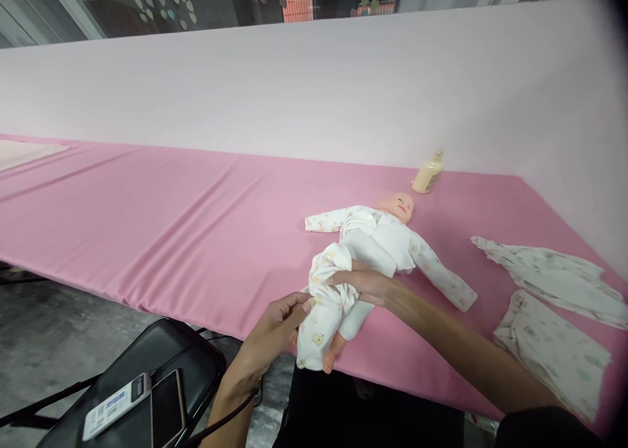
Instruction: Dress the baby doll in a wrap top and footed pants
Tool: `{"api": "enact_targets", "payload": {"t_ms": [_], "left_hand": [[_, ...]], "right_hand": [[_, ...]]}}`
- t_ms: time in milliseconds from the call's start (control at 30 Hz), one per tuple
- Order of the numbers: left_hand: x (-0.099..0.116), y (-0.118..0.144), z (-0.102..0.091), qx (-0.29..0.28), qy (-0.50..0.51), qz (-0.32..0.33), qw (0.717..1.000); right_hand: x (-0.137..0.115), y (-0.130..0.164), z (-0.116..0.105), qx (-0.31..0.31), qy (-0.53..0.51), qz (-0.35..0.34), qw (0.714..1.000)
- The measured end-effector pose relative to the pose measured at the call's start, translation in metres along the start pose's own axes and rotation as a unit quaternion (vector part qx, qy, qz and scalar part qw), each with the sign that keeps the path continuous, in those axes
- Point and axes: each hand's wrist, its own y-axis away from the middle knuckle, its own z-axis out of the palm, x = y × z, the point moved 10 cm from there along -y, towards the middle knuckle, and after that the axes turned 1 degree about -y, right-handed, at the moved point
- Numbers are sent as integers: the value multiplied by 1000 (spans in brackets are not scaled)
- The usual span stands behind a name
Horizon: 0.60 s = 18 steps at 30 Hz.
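A baby doll [400,206] lies on its back, head away from me, wearing a white top with printed sleeves. White printed baby pants [321,324] are bunched over its lower body, one pant leg hanging toward the table's front edge. My left hand [275,330] pinches the fabric at the outer side of that pant leg. Higher up, my right hand [366,283] is closed on the gathered cloth near the doll's hips; some of its fingers are hidden. A bare doll foot [334,353] shows beside the pant leg's end.
A pump bottle [428,173] stands by the wall behind the doll. To the right lie two folded printed garments, one [554,275] behind the other [554,346]. On a black chair [196,356] at lower left rest a phone [167,409] and a white device [116,405].
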Motion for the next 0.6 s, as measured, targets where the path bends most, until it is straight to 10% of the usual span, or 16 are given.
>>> {"api": "enact_targets", "payload": {"t_ms": [167,600], "left_hand": [[-5,-11,14,-31,72,-9,997],[29,-31,-30,157,-161,92,970]], "right_hand": [[1,6,2,11,-61,30,998],[-5,12,20,-135,60,15,989]]}}
